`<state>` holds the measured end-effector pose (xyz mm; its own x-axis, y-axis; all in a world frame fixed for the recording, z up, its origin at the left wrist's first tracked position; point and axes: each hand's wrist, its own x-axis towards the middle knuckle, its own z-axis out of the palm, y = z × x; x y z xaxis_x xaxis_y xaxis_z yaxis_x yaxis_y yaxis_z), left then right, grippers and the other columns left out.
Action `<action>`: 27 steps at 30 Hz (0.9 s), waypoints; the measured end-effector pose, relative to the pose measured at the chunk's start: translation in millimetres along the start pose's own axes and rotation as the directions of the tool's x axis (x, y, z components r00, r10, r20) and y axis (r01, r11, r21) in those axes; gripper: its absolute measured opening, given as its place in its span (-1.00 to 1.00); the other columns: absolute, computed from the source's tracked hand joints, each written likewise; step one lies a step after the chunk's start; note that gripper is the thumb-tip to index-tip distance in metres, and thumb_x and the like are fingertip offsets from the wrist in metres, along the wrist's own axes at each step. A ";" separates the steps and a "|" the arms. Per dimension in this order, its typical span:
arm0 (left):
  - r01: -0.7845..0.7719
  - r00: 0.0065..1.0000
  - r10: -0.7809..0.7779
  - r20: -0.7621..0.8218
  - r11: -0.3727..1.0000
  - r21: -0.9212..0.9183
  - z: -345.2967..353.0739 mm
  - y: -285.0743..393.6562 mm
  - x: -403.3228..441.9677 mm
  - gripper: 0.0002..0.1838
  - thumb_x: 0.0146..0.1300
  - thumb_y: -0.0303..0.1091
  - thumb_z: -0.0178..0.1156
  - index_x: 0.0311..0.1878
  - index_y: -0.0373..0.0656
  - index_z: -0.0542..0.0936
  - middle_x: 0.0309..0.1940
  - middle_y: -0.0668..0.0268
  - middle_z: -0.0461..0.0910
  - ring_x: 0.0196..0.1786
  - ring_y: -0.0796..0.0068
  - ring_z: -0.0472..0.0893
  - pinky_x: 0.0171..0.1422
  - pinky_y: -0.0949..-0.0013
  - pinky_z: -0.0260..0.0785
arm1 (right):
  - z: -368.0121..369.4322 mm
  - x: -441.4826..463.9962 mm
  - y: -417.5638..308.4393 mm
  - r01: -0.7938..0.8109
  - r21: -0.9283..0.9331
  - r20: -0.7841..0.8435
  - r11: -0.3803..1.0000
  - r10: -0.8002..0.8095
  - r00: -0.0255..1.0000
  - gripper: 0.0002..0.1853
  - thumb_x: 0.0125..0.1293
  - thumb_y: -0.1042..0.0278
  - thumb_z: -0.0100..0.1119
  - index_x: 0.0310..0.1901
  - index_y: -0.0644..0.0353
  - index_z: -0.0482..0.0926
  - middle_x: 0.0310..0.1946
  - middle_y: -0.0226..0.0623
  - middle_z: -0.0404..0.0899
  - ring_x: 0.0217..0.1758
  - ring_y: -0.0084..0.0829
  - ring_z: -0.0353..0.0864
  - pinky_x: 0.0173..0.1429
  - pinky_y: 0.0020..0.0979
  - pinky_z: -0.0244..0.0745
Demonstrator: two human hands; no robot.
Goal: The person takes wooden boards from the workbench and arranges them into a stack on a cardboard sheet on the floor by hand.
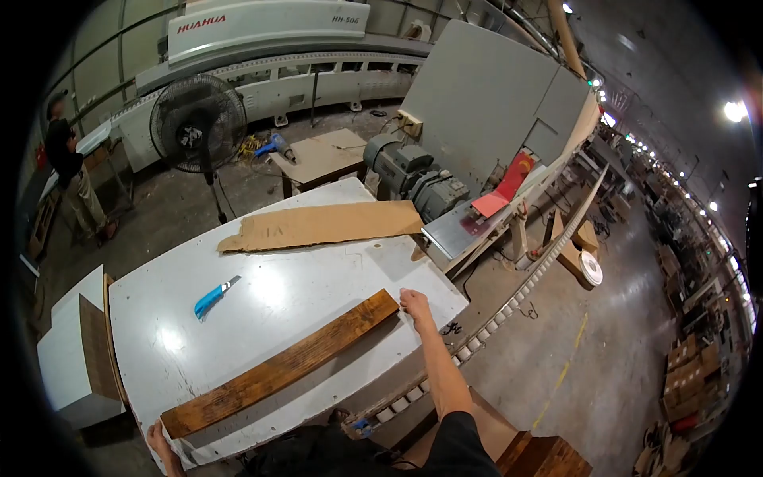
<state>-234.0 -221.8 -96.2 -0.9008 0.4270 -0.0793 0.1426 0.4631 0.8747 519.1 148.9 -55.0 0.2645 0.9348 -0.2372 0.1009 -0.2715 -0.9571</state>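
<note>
A brown stained wooden board lies slantwise across the white worktable. At its near left end, my left hand grips the corner, partly cut off by the bottom of the view. My right hand is closed at the board's far right end, fingers curled against the edge. Beyond the board rests a blue utility knife with its blade showing. A torn strip of brown cardboard lies along the table's far side.
Behind the table stand a black fan, a small wooden table and grey motors on a large machine. A roller conveyor edge runs along the right. Brown boards sit low at right. Another person stands far left.
</note>
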 end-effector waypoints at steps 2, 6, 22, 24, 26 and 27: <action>0.115 0.989 -0.119 -0.089 0.992 -0.058 -9.3 -19.7 15.2 -0.34 0.21 -0.08 0.28 0.21 -0.39 0.38 0.06 0.03 0.50 0.11 0.14 0.48 0.15 0.17 0.29 | -15.3 11.6 8.5 -0.041 0.270 0.041 0.962 0.031 0.999 -0.67 0.31 0.12 0.17 -0.29 0.29 0.57 -0.46 -0.37 0.53 -0.45 -0.51 0.48 -0.36 -0.49 0.39; 0.165 0.985 -0.167 -0.047 0.986 -0.033 -20.6 12.1 -6.7 -0.31 0.21 -0.10 0.27 0.28 -0.36 0.35 0.19 -0.04 0.45 0.27 0.10 0.42 0.24 0.07 0.25 | -30.5 15.7 -2.0 -0.009 0.460 -0.158 0.888 0.092 0.983 -0.68 0.34 0.12 0.16 -0.22 0.28 0.52 -0.40 -0.27 0.57 -0.43 -0.46 0.56 -0.34 -0.47 0.49; 0.113 0.993 -0.108 0.050 0.988 -0.102 1.7 32.0 -25.2 -0.42 0.23 -0.21 0.24 0.22 -0.37 0.38 0.09 0.11 0.48 0.14 0.31 0.48 0.17 0.27 0.27 | -34.0 25.2 -5.1 -0.023 0.546 -0.193 0.838 0.152 0.969 -0.70 0.33 0.17 0.15 -0.18 0.29 0.52 -0.31 -0.17 0.61 -0.33 -0.35 0.60 -0.24 -0.37 0.56; 0.035 0.999 -0.032 0.032 0.995 -0.088 0.2 30.4 -22.4 -0.44 0.24 -0.25 0.23 0.21 -0.40 0.37 0.11 0.09 0.46 0.14 0.30 0.47 0.22 0.28 0.28 | -32.4 22.6 -3.5 -0.034 0.545 -0.184 0.838 0.158 0.970 -0.73 0.33 0.18 0.15 -0.19 0.27 0.53 -0.33 -0.18 0.61 -0.34 -0.35 0.60 -0.24 -0.37 0.56; -0.103 0.995 0.102 -0.015 0.987 -0.123 0.0 22.3 -18.2 -0.46 0.27 -0.30 0.21 0.21 -0.44 0.36 0.13 0.06 0.44 0.14 0.28 0.46 0.28 0.30 0.28 | -32.5 20.3 -3.4 -0.028 0.547 -0.185 0.837 0.154 0.971 -0.74 0.33 0.19 0.15 -0.19 0.26 0.54 -0.34 -0.19 0.62 -0.34 -0.36 0.60 -0.25 -0.36 0.56; -0.108 0.994 0.106 -0.017 0.984 -0.141 -1.7 18.8 -15.4 -0.48 0.28 -0.31 0.20 0.21 -0.44 0.36 0.14 0.05 0.43 0.15 0.28 0.45 0.30 0.30 0.27 | -33.0 19.6 -3.8 -0.017 0.549 -0.191 0.836 0.146 0.971 -0.74 0.33 0.20 0.15 -0.19 0.27 0.54 -0.34 -0.19 0.62 -0.34 -0.36 0.60 -0.24 -0.36 0.56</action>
<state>-218.1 -221.0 -77.8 -0.8873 0.4606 0.0222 0.1792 0.3001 0.9369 555.5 160.7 -50.6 0.4546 0.8240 -0.3380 -0.4467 -0.1174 -0.8869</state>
